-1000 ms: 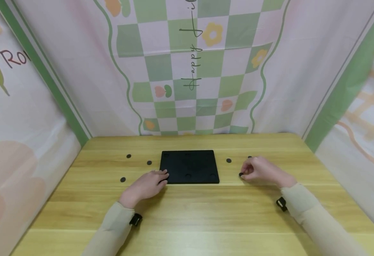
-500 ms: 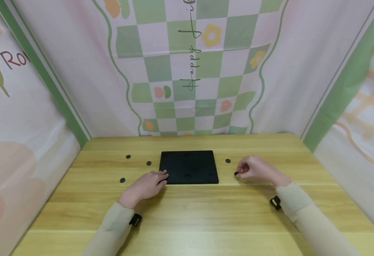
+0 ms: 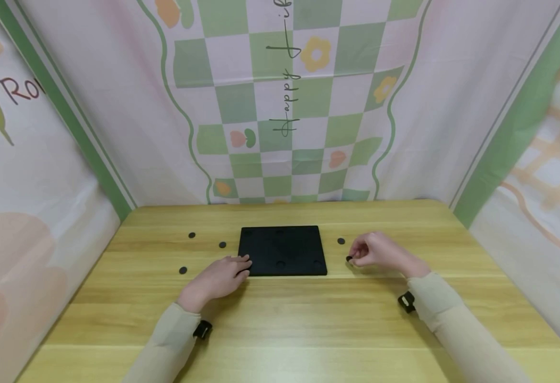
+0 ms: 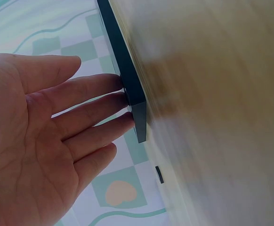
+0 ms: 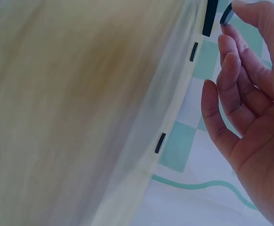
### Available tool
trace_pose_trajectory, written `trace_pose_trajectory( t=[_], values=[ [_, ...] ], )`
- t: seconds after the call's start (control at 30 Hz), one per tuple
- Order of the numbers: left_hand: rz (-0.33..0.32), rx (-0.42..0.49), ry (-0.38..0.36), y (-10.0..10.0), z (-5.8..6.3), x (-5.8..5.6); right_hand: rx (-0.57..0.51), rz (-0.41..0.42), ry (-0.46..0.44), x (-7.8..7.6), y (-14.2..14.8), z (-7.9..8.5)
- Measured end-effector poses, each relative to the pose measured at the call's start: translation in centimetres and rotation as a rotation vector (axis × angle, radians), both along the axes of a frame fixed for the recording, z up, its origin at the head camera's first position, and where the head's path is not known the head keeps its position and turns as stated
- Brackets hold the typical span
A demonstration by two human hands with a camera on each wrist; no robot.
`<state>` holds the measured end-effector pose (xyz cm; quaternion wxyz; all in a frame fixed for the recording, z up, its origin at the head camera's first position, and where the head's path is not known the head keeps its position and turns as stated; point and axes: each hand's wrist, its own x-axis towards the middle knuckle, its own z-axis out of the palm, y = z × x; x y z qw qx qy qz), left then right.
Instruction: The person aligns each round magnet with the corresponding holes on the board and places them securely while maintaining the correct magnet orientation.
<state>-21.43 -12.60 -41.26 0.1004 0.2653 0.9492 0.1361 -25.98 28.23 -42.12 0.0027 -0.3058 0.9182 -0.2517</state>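
Note:
A flat black rectangular board (image 3: 282,247) with faint round marks near its edges lies on the table. My left hand (image 3: 219,277) rests its fingertips on the board's near left corner; in the left wrist view the fingers (image 4: 92,108) are nearly straight against the board's edge (image 4: 127,70). Right of the board, my right hand (image 3: 380,252) pinches a small black disc (image 3: 349,259) between thumb and forefinger. In the right wrist view this disc (image 5: 227,15) is tilted and off the table. Another black disc (image 3: 341,241) lies between the board and the right hand.
Left of the board lie three more discs, a far one (image 3: 191,234), a middle one (image 3: 222,244) and a near one (image 3: 183,270). The right wrist view shows a disc (image 5: 160,142) on the wooden table (image 3: 280,330). Patterned curtains (image 3: 280,106) surround the table.
My right hand has moved left toward the board with the pinched disc. A disc seen behind that hand a second ago is now hidden in the head view. The left hand stays in place.

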Motion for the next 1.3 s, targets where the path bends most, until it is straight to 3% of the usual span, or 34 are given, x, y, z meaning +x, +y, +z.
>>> trace_pose_trajectory(
  t=[0.43,1.03,1.3],
  values=[
    [-0.012,0.001,0.012,-0.1,-0.2,-0.2,-0.028,0.043,0.006,-0.5,-0.6,-0.3],
    [-0.015,-0.007,0.015,0.0,-0.2,-0.2,-0.012,0.028,-0.063,-0.4,-2.1,0.0],
    [-0.009,-0.008,0.009,0.0,-0.2,-0.2,-0.018,0.059,-0.038,-0.4,-2.7,0.0]
  ],
)
